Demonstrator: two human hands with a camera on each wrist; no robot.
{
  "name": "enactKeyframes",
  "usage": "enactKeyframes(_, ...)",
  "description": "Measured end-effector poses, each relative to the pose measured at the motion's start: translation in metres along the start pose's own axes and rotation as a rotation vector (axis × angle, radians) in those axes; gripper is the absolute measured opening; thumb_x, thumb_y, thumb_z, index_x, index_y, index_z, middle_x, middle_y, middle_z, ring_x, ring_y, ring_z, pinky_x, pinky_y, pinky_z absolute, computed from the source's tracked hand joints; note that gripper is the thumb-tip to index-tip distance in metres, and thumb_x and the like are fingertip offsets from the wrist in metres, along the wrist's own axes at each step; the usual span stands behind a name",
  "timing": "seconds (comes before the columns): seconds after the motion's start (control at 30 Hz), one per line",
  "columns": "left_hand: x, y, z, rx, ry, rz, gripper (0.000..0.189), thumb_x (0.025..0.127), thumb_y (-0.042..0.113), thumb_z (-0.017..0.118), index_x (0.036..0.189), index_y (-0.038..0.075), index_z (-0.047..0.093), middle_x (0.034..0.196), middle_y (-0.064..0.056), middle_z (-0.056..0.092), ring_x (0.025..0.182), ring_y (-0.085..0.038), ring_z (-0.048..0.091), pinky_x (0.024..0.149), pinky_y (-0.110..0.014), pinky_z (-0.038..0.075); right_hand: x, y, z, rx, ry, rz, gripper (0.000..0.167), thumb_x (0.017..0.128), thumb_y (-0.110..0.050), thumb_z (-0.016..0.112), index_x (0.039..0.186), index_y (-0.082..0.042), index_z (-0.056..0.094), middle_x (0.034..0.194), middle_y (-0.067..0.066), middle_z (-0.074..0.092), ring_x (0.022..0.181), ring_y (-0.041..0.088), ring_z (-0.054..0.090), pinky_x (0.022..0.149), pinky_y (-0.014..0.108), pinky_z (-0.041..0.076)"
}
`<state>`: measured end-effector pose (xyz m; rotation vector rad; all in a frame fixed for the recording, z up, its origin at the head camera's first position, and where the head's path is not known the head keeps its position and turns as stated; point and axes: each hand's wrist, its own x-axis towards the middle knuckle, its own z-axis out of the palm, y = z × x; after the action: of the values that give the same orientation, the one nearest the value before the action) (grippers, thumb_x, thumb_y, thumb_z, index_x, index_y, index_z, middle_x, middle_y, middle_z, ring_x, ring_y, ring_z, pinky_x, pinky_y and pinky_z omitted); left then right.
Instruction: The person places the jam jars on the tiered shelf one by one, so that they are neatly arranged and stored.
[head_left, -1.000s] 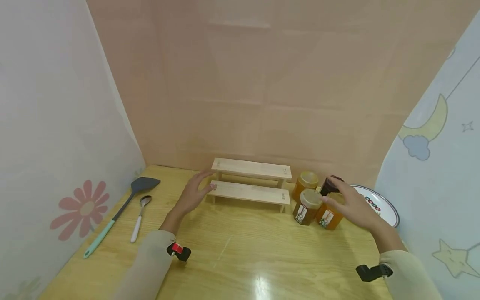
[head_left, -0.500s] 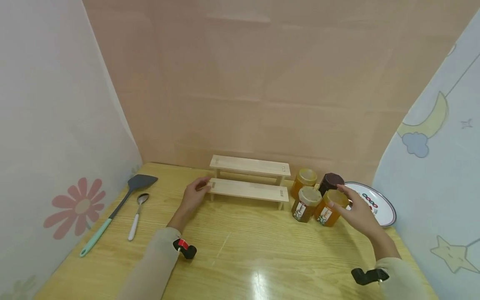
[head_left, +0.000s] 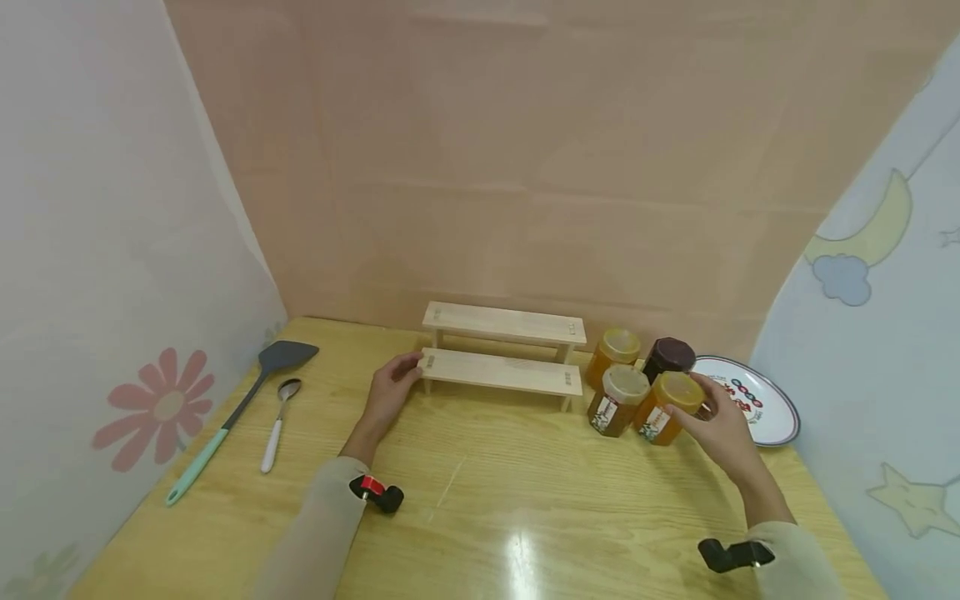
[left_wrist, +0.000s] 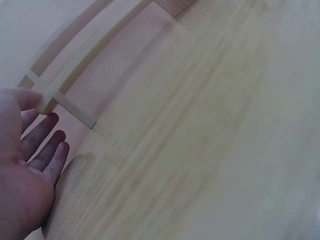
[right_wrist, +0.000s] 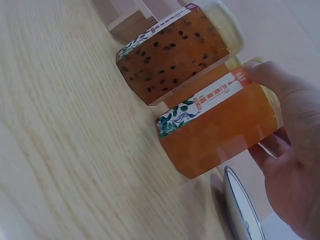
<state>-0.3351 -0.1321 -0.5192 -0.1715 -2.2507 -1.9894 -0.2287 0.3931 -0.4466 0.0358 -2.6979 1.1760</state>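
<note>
A two-tier wooden step shelf [head_left: 498,370] stands near the back of the table. My left hand [head_left: 392,392] is at its left end; the left wrist view shows the thumb on the lower board's end [left_wrist: 48,103], with the other fingers below. On the right, my right hand [head_left: 720,429] grips an orange jam jar [right_wrist: 215,130] by its upper part, thumb on the labelled side and fingers behind. Right beside it stands a jam jar with dark seeds [right_wrist: 172,55]. Behind these are a yellow-lidded jar [head_left: 617,354] and a dark-lidded jar [head_left: 670,357].
A white oval plate [head_left: 776,408] with a dark rim lies right of the jars. On the left side of the table are a spatula [head_left: 202,467] with a green handle and a spoon [head_left: 274,437] with a white handle. Patterned panels and a brown backdrop [head_left: 495,167] enclose the table.
My left hand has moved up to the shelf's left end. The right hand has lowered from above the jars onto the orange jam jar and closed its fingers round it.
</note>
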Motion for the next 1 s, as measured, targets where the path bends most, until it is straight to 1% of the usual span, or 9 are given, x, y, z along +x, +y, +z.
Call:
enactKeyframes(0.1, 0.001, -0.001, 0.0, -0.018, -0.014, -0.006, 0.035, 0.104, 0.019, 0.064, 0.138, 0.009, 0.064, 0.144, -0.014, 0.062, 0.133, -0.028, 0.056, 0.1, -0.019, 0.049, -0.001, 0.006, 0.004, 0.046, 0.028, -0.006, 0.083, 0.098, -0.034, 0.073, 0.161, -0.005, 0.028, 0.149, 0.021, 0.044, 0.114, -0.016, 0.045, 0.084, -0.002, 0.044)
enactKeyframes(0.13, 0.0, -0.001, 0.0, -0.023, -0.018, -0.011, 0.036, 0.104, 0.02, 0.064, 0.138, 0.01, 0.064, 0.144, -0.013, 0.061, 0.134, -0.027, 0.056, 0.1, -0.018, 0.049, -0.001, 0.007, 0.005, 0.053, 0.034, -0.009, 0.082, 0.098, -0.033, 0.073, 0.161, -0.005, 0.028, 0.148, 0.021, 0.044, 0.111, -0.022, 0.04, 0.084, -0.001, 0.044)
enactKeyframes(0.2, 0.0, -0.001, 0.0, -0.034, -0.023, -0.021, 0.035, 0.104, 0.019, 0.063, 0.138, 0.01, 0.063, 0.145, -0.012, 0.061, 0.135, -0.027, 0.055, 0.101, -0.019, 0.049, -0.001, 0.009, 0.006, 0.064, 0.041, -0.013, 0.081, 0.098, -0.033, 0.073, 0.161, -0.006, 0.029, 0.147, 0.019, 0.045, 0.11, -0.027, 0.037, 0.084, -0.001, 0.045)
enactKeyframes(0.27, 0.0, -0.001, -0.001, -0.039, -0.02, -0.027, 0.034, 0.104, 0.018, 0.063, 0.138, 0.011, 0.064, 0.145, -0.011, 0.061, 0.135, -0.026, 0.056, 0.101, -0.019, 0.05, 0.0, 0.01, 0.007, 0.076, 0.045, -0.014, 0.08, 0.098, -0.033, 0.073, 0.16, -0.006, 0.031, 0.145, 0.013, 0.048, 0.11, -0.026, 0.038, 0.085, -0.001, 0.045)
enactKeyframes(0.43, -0.001, 0.0, -0.001, -0.05, -0.023, -0.019, 0.037, 0.105, 0.019, 0.063, 0.14, 0.01, 0.063, 0.147, -0.013, 0.06, 0.137, -0.027, 0.055, 0.1, -0.017, 0.051, 0.0, 0.012, 0.006, 0.122, 0.063, -0.028, 0.076, 0.097, -0.028, 0.075, 0.158, -0.004, 0.036, 0.132, -0.017, 0.051, 0.112, -0.025, 0.043, 0.086, -0.001, 0.046)
enactKeyframes(0.53, -0.002, 0.0, 0.001, -0.062, -0.034, -0.024, 0.038, 0.105, 0.019, 0.062, 0.141, 0.009, 0.062, 0.147, -0.014, 0.059, 0.137, -0.028, 0.055, 0.099, -0.017, 0.051, 0.0, 0.013, 0.006, 0.135, 0.074, -0.022, 0.074, 0.096, -0.026, 0.075, 0.156, -0.003, 0.039, 0.125, -0.03, 0.049, 0.11, -0.026, 0.045, 0.085, 0.0, 0.047)
enactKeyframes(0.73, -0.002, 0.0, 0.003, -0.055, -0.019, -0.035, 0.037, 0.104, 0.019, 0.064, 0.14, 0.01, 0.064, 0.146, -0.014, 0.061, 0.137, -0.029, 0.056, 0.102, -0.021, 0.051, -0.005, 0.014, 0.004, 0.118, 0.102, 0.023, 0.074, 0.095, -0.027, 0.077, 0.156, -0.005, 0.041, 0.117, -0.037, 0.049, 0.105, -0.027, 0.046, 0.082, 0.0, 0.048)
enactKeyframes(0.83, -0.003, 0.001, 0.002, -0.05, -0.005, -0.032, 0.036, 0.104, 0.019, 0.064, 0.139, 0.011, 0.065, 0.145, -0.013, 0.062, 0.135, -0.028, 0.057, 0.103, -0.025, 0.052, -0.009, 0.01, 0.0, 0.11, 0.1, 0.013, 0.073, 0.095, -0.027, 0.077, 0.156, -0.007, 0.041, 0.118, -0.038, 0.049, 0.105, -0.028, 0.047, 0.082, -0.001, 0.047)
enactKeyframes(1.0, -0.003, 0.0, 0.001, -0.053, -0.013, -0.026, 0.037, 0.104, 0.019, 0.064, 0.14, 0.012, 0.064, 0.145, -0.013, 0.061, 0.136, -0.029, 0.056, 0.105, -0.028, 0.053, -0.013, -0.002, -0.015, 0.092, 0.096, -0.036, 0.071, 0.096, -0.023, 0.076, 0.156, -0.008, 0.042, 0.12, -0.036, 0.05, 0.106, -0.027, 0.046, 0.084, -0.004, 0.042)
